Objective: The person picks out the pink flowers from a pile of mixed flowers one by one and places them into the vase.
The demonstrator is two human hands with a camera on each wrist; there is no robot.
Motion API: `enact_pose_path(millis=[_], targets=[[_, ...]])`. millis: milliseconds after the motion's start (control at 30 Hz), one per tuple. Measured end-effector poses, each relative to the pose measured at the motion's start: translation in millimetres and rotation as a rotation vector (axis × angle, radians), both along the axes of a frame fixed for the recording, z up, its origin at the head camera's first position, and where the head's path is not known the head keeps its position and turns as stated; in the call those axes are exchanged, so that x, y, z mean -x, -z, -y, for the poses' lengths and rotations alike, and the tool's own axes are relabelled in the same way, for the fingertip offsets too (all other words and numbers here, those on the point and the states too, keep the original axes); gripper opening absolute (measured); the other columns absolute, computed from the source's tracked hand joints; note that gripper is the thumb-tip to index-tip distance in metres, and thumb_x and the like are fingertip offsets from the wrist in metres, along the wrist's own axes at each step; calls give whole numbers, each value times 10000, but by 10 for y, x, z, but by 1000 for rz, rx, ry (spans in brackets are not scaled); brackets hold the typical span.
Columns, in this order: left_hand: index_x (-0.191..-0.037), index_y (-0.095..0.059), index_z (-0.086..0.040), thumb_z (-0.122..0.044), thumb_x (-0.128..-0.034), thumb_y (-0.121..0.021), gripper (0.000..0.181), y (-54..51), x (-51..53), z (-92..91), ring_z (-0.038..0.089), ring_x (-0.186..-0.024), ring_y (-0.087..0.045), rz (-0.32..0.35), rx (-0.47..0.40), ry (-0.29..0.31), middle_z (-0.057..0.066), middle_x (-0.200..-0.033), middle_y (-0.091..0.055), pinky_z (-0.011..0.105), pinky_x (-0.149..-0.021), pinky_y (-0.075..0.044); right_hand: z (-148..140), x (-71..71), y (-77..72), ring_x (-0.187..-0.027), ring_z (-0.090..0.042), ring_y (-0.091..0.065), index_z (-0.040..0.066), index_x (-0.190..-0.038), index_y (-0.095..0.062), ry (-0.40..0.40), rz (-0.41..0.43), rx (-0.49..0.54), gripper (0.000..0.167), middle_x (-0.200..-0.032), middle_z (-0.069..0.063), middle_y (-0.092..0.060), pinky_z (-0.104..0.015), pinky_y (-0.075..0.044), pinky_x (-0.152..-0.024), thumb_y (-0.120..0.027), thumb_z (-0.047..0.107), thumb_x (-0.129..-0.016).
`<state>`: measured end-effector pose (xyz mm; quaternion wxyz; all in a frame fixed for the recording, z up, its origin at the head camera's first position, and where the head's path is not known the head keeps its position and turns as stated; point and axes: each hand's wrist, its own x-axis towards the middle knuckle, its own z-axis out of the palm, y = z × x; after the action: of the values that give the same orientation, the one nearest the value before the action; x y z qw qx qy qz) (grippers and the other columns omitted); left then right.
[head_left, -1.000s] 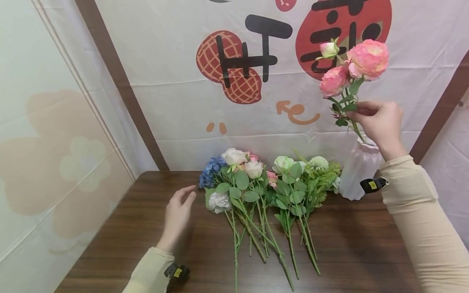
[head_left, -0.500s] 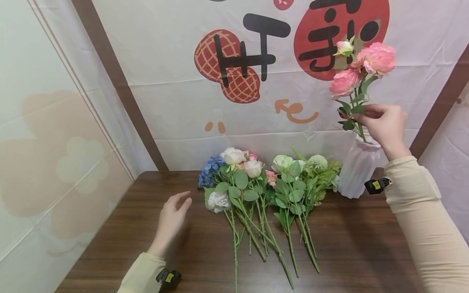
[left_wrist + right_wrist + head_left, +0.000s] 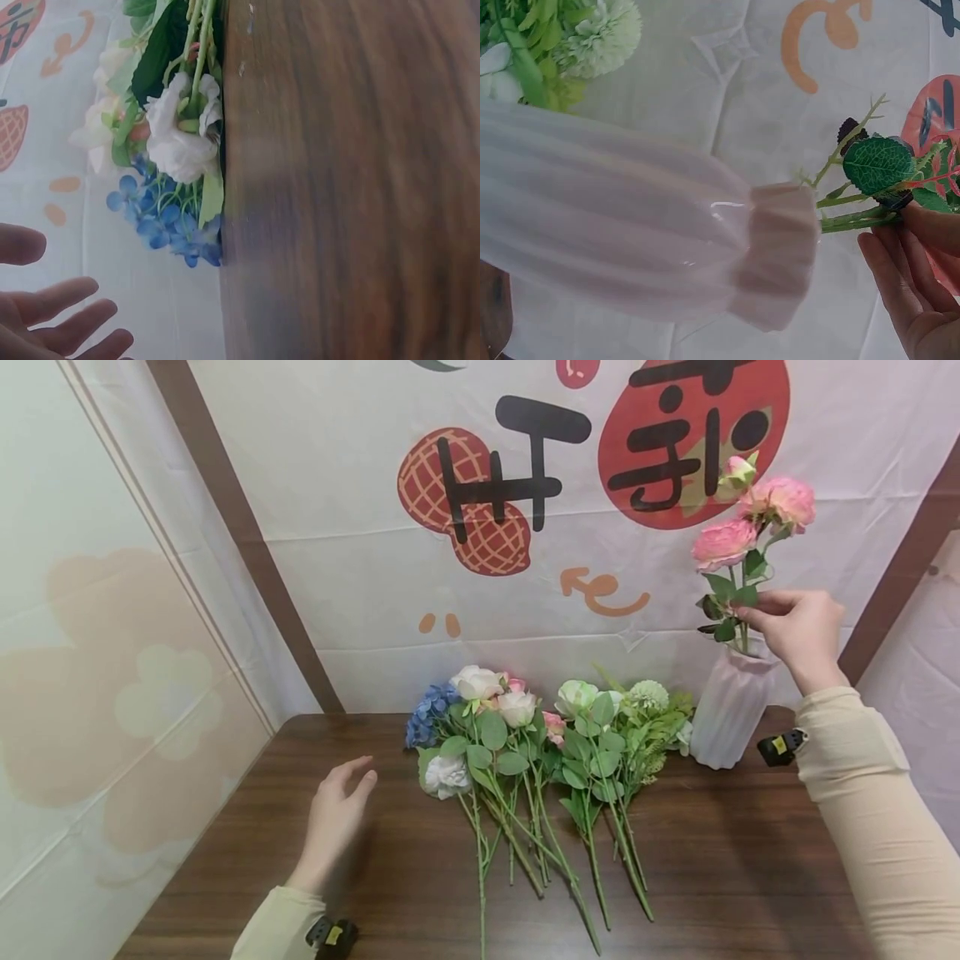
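My right hand (image 3: pixel 801 631) pinches the leafy stem of a pink artificial flower (image 3: pixel 723 545), which has two blooms and a bud. The stem's lower end goes into the mouth of a ribbed, pale pinkish-white vase (image 3: pixel 731 710). In the right wrist view, the stems (image 3: pixel 855 219) pass over the ruffled vase rim while thumb and fingers hold them just outside it. My left hand (image 3: pixel 335 814) hovers over the table's left part, fingers relaxed and holding nothing. Nearest to it are a white bloom (image 3: pixel 447 776) and a blue hydrangea (image 3: pixel 169 225).
A row of artificial flowers lies across the dark wooden table (image 3: pixel 247 860), stems toward the front. Among them are cream roses (image 3: pixel 517 707), a green-white rose (image 3: pixel 577 697) and a pale green pompom (image 3: pixel 648 695). A printed cloth (image 3: pixel 360 568) hangs behind the table.
The pink flower has shifted right and slightly down, now standing more upright over the vase, with my right hand moving along. My left hand has drawn back left, away from the lying flowers.
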<state>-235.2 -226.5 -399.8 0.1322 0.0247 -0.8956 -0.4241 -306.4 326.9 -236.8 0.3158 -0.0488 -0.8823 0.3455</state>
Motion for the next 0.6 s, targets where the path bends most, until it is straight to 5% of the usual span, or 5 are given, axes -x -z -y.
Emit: enact_pose_path(millis=[433, 600], targets=[[-1359, -481, -51, -290, -983, -484, 446, 20, -35, 138, 411, -1307, -342, 4, 85, -3, 208, -1436, -413, 564, -1046, -274, -38, 40, 30, -587, 238, -311, 38, -1076, -714, 97, 5, -59, 407, -551, 505, -328, -175, -324, -680, -683, 375, -849], [-1370, -464, -43, -280, -983, -481, 454, 11, -69, 187, 420, -1306, -335, 12, 89, -1, 217, -1449, -392, 574, -1045, -273, -75, 68, 41, -576, 233, -284, 8, -1056, -716, 128, -9, -97, 336, -716, 210, -693, -235, -320, -715, -664, 281, -868]])
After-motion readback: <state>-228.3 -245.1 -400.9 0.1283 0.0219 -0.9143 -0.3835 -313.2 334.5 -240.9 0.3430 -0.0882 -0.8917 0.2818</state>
